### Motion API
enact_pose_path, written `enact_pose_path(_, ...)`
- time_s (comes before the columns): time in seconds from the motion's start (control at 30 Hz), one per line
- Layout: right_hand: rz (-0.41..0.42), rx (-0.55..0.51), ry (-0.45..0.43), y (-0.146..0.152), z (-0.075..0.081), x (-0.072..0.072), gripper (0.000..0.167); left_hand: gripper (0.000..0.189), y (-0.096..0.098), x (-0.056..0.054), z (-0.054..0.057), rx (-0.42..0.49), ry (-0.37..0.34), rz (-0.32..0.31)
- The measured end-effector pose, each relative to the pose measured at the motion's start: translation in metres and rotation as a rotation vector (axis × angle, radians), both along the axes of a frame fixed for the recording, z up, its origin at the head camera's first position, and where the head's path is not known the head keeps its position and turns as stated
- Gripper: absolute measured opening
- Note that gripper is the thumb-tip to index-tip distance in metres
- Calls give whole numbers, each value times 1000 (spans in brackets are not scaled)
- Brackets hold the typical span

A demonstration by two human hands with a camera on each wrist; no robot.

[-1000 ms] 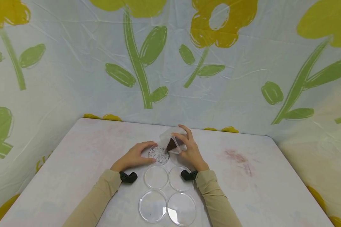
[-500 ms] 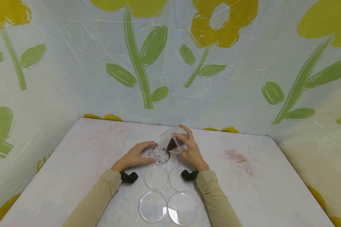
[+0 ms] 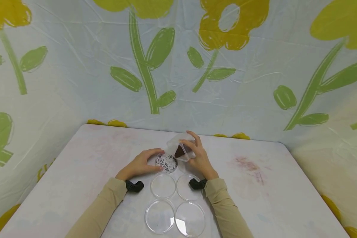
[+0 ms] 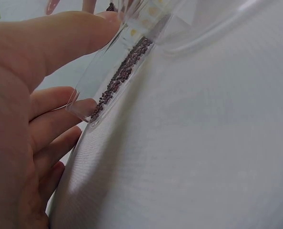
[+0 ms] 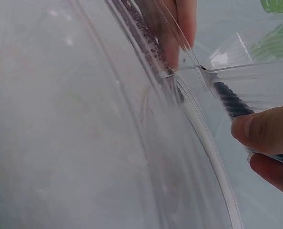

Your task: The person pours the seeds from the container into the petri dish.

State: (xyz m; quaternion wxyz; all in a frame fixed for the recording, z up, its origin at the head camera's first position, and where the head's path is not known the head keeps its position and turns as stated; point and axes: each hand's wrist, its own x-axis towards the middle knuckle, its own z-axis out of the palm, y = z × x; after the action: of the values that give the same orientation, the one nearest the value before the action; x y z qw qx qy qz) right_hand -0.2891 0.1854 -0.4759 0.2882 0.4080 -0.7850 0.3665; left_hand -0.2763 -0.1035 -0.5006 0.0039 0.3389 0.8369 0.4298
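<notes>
In the head view my left hand (image 3: 140,162) holds a clear petri dish (image 3: 166,170) between thumb and fingers. Small dark seed-like grains (image 3: 167,161) lie scattered in that dish; the left wrist view shows them as reddish-brown beads (image 4: 122,74) along its bottom. My right hand (image 3: 200,158) grips a clear plastic container (image 3: 174,143), tilted with its mouth low over the dish's right edge. A dark mass of the grains (image 3: 179,151) sits inside the container, toward the tipped corner. In the right wrist view, thumb and finger pinch the container's side (image 5: 256,71).
Below the hands, clear round dishes stand in two rows: two nearer the hands (image 3: 163,197) and two larger ones at the front (image 3: 160,232). Another clear dish edge shows under the container. The white table (image 3: 256,205) meets a flower-print cloth (image 3: 178,109) behind.
More dark grains cover the petri dish under the container, and they look denser now. Both hands and the tilted container stay almost in place.
</notes>
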Motion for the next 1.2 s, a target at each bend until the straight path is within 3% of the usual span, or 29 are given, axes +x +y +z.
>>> enact_pose_path(1.2,-8,22,2,0,1,0,99,68,-1,2,2,-1,-7,-3)
